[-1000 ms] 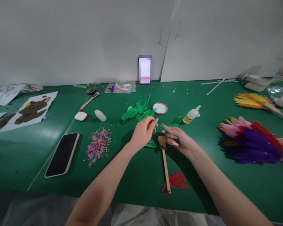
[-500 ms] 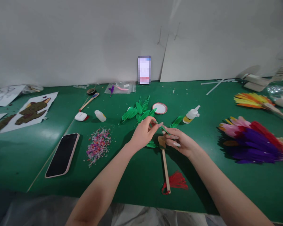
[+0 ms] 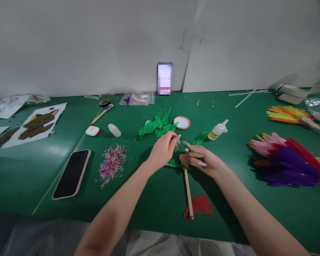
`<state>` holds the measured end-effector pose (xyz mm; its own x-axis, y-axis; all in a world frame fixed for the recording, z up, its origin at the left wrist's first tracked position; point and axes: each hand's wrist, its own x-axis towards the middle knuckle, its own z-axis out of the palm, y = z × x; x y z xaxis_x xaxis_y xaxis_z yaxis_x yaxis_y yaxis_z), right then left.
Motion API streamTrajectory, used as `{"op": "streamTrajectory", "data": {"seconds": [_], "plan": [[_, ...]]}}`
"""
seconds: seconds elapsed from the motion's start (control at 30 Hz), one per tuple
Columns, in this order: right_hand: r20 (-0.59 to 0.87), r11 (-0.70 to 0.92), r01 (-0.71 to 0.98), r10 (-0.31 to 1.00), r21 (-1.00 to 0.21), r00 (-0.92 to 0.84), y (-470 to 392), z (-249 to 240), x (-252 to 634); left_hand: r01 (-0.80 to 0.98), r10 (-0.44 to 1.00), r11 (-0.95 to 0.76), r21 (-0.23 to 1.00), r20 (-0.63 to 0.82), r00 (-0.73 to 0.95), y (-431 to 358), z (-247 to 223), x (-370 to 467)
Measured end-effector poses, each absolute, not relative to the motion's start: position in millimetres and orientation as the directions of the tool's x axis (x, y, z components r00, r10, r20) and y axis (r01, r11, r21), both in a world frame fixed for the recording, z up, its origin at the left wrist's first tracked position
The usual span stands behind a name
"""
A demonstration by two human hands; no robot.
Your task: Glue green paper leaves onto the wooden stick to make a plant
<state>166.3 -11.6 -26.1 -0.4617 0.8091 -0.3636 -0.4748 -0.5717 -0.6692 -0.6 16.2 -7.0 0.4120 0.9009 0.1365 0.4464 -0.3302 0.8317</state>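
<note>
Right hand [image 3: 205, 160] has its thumb and fingers clamped on a green feather [image 3: 187, 145], held above the desk [image 3: 160, 208], over the far end of a wooden-handled piece [image 3: 188, 193]. Left hand [image 3: 163, 148]: thumb and forefinger close together at the feather's thin end; too small to tell if they grip it. Brown head of the piece sits just below the right fingers; red tassel [image 3: 202, 205] at the near end.

To do this well: pinch lightly near the stem, right hand steady, left fingers making small moves along the feather so the vane doesn't crease or split. Best kept clear of the brown head, which could be tacky. Glue-type bottle [image 3: 218, 131] and pile of green feathers [image 3: 160, 124] lie beyond the hands.
</note>
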Motion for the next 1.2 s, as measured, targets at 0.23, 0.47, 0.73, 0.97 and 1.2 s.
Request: {"op": "streamTrajectory", "data": {"seconds": [0.23, 0.47, 0.73, 0.97, 1.2], "plan": [[-0.365, -0.572, -0.472, 0.809, -0.672, -0.461, -12.0, -27.3, 166.8, 0.414, 0.909, -0.311, 0.856, 0.141, 0.392, 15.6, -7.6, 0.3], [-0.359, -0.574, -0.487, 0.808, -0.658, -0.468, -12.3, -24.1, 166.6, 0.421, 0.904, -0.319, 0.849, 0.139, 0.405, 15.8, -7.5, -0.6], [-0.384, -0.588, -0.498, 0.802, -0.637, -0.456, -12.1, -21.8, 166.4, 0.401, 0.900, -0.303, 0.865, 0.121, 0.420, 16.8, -7.1, -1.5], [-0.360, -0.578, -0.496, 0.807, -0.649, -0.469, -12.1, -23.1, 167.3, 0.399, 0.905, -0.313, 0.862, 0.142, 0.402, 17.0, -6.9, -0.6], [-0.391, -0.601, -0.498, 0.793, -0.625, -0.467, -12.5, -20.8, 166.8, 0.442, 0.906, -0.337, 0.831, 0.160, 0.391, 15.9, -8.0, -0.1]]}}
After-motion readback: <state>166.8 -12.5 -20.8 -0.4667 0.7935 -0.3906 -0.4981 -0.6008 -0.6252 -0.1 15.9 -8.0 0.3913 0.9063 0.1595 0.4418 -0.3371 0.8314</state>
